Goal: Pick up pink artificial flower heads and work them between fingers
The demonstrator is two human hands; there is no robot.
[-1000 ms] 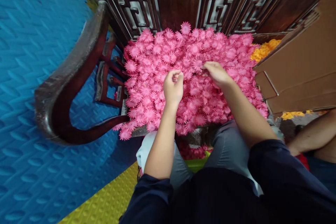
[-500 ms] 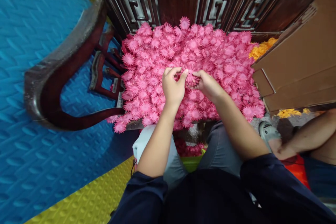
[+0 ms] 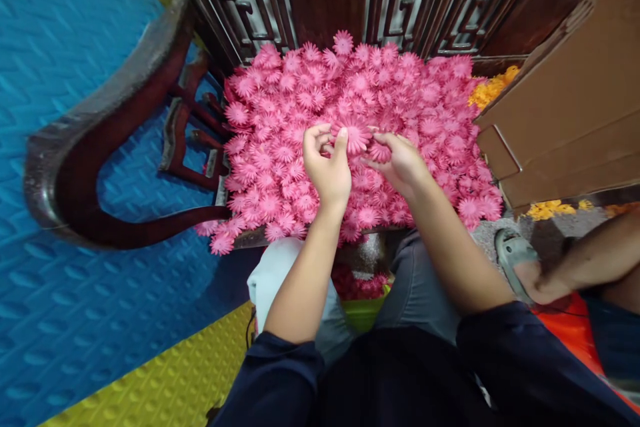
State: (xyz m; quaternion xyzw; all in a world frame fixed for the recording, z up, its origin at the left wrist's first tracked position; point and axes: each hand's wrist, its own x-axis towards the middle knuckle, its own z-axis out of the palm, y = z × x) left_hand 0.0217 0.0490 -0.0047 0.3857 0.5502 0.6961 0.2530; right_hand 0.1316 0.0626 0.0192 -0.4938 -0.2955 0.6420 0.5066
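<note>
A thick spread of pink artificial flower heads covers the seat of a dark wooden chair. Above its middle, my left hand pinches one pink flower head, thumb on its petals and fingers curled behind. Just to the right is my right hand, its thumb and forefinger spread apart beside that flower. Pink petals show in the gap between those fingers; they look like part of the pile behind. The right hand's other fingers are partly hidden.
The chair's curved armrest rises at left over blue matting. A cardboard box stands at right, with yellow flowers beside it. Between my knees sits a green container with pink flowers. Another person's sandalled foot is at right.
The flower head has tilted to face up more fully in my left hand. My right hand's thumb and forefinger have parted and moved slightly away from it. The view has shifted a little.
</note>
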